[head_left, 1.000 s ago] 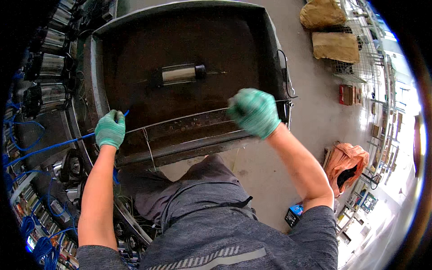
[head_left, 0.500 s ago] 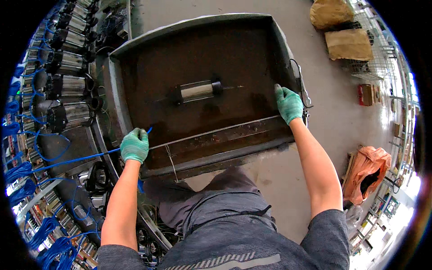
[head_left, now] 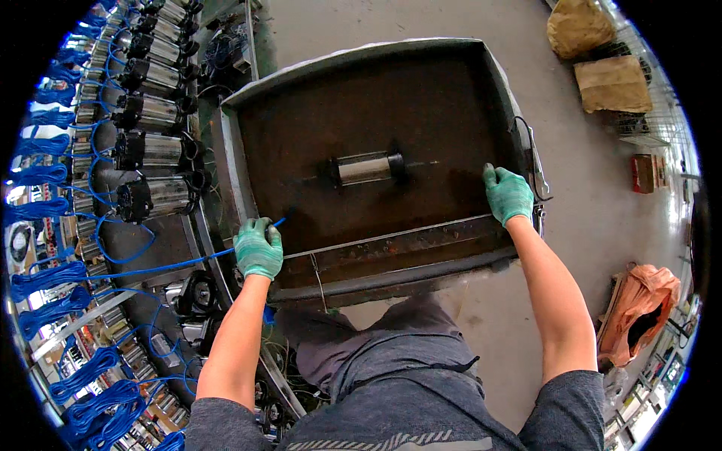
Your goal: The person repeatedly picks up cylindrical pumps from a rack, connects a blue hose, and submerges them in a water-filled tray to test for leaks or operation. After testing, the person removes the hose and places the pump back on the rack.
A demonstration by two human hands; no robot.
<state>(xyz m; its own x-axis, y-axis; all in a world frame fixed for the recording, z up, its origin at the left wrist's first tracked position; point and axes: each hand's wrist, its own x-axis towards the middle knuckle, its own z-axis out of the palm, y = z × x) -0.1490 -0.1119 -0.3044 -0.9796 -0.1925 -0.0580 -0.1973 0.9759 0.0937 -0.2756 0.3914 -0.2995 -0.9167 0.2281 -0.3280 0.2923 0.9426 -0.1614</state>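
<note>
Blue cable [head_left: 177, 265] crosses the left edge of the tank [head_left: 361, 98] into the left hand [head_left: 258, 249], fingers gripping it; holding near its tip [head_left: 280, 222] should steady it. Near right, the right hand [head_left: 510, 195] curls; I cannot tell if it grips anything.

Green gloves [head_left: 510, 197] are worn with dark trousers [head_left: 402, 325] and a pale-striped grey short-sleeved shirt [head_left: 410, 387].

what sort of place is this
Probably a factory workshop: a row of similar metal cylinders lines the left, bundles of blue cable lie beside them, and a large tub holds another cylinder.
</note>
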